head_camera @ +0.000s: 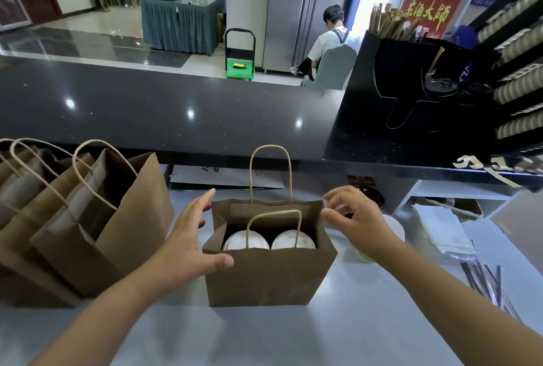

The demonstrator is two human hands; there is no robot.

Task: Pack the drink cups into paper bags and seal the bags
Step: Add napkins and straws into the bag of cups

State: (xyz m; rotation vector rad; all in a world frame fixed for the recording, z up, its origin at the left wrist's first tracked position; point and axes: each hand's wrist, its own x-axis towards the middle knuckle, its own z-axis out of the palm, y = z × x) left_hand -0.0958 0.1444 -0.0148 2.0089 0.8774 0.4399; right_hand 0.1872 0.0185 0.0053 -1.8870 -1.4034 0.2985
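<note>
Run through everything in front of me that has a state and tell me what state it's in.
Middle paper bag: upright, mouth open, unsealed.
Two cups: lidded, side by side inside that bag.
Left hand: open, thumb on the bag's front left edge.
Right hand: fingers loosely curled at the bag's right rim, gripping nothing.
Bags on the left: standing, mouths open.
Loose cup: on the counter behind the right wrist, unpacked.

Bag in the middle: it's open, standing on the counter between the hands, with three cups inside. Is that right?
Not quite. The bag holds two cups, not three. The head view shows two white lids side by side inside it. The rest stands: it is open and upright on the counter between the hands.
</note>
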